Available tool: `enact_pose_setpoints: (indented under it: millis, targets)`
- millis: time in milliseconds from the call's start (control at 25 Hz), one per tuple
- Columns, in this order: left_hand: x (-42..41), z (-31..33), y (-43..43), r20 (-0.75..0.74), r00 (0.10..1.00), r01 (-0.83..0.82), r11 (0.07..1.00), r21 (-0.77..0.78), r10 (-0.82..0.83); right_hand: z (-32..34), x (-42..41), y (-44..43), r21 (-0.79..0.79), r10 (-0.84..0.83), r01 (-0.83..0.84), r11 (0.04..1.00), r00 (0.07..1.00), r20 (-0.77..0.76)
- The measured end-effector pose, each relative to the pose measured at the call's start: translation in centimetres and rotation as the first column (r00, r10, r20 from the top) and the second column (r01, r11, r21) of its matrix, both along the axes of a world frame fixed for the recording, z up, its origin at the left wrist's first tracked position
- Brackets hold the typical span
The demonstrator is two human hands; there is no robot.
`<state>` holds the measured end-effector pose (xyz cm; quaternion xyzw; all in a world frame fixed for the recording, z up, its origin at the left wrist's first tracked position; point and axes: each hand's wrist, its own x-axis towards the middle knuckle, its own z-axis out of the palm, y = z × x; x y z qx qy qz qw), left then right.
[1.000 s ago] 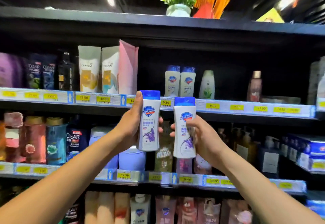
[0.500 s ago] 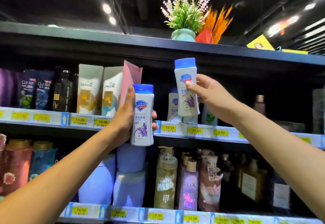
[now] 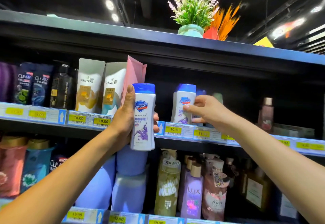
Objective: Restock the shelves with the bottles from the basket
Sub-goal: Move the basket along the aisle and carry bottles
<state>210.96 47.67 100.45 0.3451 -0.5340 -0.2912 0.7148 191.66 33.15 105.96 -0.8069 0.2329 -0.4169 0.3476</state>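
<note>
My left hand (image 3: 125, 118) grips a white Safeguard bottle (image 3: 143, 118) with a blue cap, upright, in front of the upper shelf's edge (image 3: 177, 132). My right hand (image 3: 204, 110) holds a second white Safeguard bottle (image 3: 182, 103) by its side; the bottle stands upright on the upper shelf above the 10.50 price tag. Behind my right hand another blue-capped bottle (image 3: 200, 92) is partly hidden. The basket is out of view.
Pantene tubes (image 3: 89, 85), a pink carton (image 3: 134, 76) and Clear bottles (image 3: 24, 83) fill the upper shelf to the left. A pink bottle (image 3: 266, 113) stands at right. The lower shelf holds Lux and other bottles (image 3: 191, 190). A potted plant (image 3: 191, 12) sits on top.
My right hand has lowered its bottle from above the shelf edge down onto the upper shelf. The left hand has kept its bottle in about the same place.
</note>
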Motion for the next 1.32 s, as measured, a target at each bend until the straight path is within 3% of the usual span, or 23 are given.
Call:
enact_pose_setpoints:
  millis: [280,1120,1320]
  targets:
    - [0.27,-0.04,-0.15,0.015,1.000,0.001,1.000,0.001,-0.001,0.23,-0.68,0.00,-0.153,-0.181,0.141,0.978,0.939,-0.293]
    - [0.30,-0.23,-0.35,0.040,0.999,-0.016,1.000,-0.008,0.016,0.42,-0.04,0.32,-0.269,-0.283,0.199,0.942,0.903,-0.323]
    - [0.06,-0.28,-0.13,0.064,0.997,-0.044,0.999,-0.016,0.045,0.41,-0.88,0.28,-0.277,-0.328,0.258,0.926,0.912,-0.245]
